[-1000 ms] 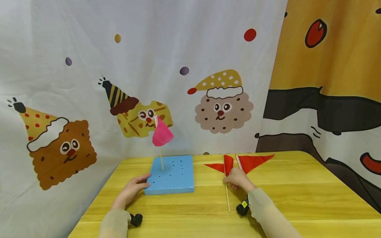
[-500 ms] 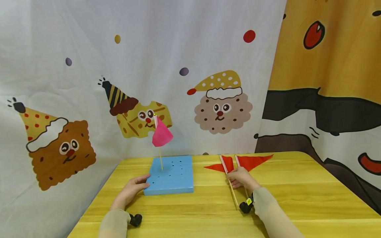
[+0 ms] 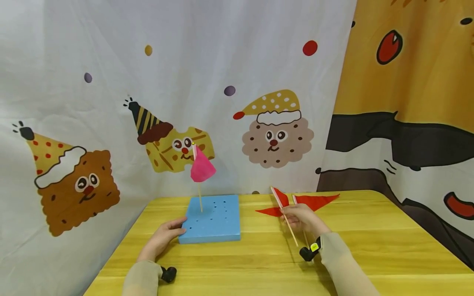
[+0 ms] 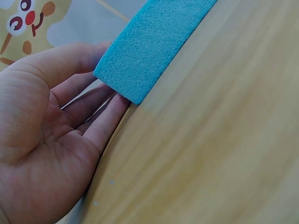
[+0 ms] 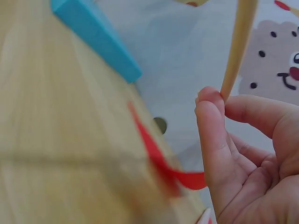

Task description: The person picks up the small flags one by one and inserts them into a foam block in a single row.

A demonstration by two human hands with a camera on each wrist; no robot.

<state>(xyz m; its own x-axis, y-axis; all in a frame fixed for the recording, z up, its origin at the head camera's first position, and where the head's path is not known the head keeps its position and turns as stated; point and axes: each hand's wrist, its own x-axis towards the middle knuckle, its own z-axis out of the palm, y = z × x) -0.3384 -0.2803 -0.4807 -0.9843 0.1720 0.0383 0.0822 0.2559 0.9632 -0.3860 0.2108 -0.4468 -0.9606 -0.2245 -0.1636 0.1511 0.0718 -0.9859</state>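
My left hand (image 3: 163,238) rests at the near left corner of a blue foam block (image 3: 222,230) with small holes in its top; its extended fingers touch the edge, as the left wrist view also shows. A pink flag (image 3: 202,164) stands upright in the block on a thin stick. Thumb and fingertips of my right hand (image 3: 303,218) pinch the wooden stick of a red pennant flag (image 3: 290,232), held at a slant with its lower end over the table. Behind that hand lies a second red pennant flag (image 3: 316,201), its stick partly hidden.
Both sit on a yellow wood-grain table (image 3: 229,267). Close behind its far edge hangs a white curtain (image 3: 222,49) with printed cartoon biscuits and cheese. Small black wrist cameras (image 3: 168,274) are strapped on both sleeves.
The right hand has shifted slightly right and lifted the pinched flag, tilting its stick so the lower end swings right and rises. The left hand, block and pink flag stay put.
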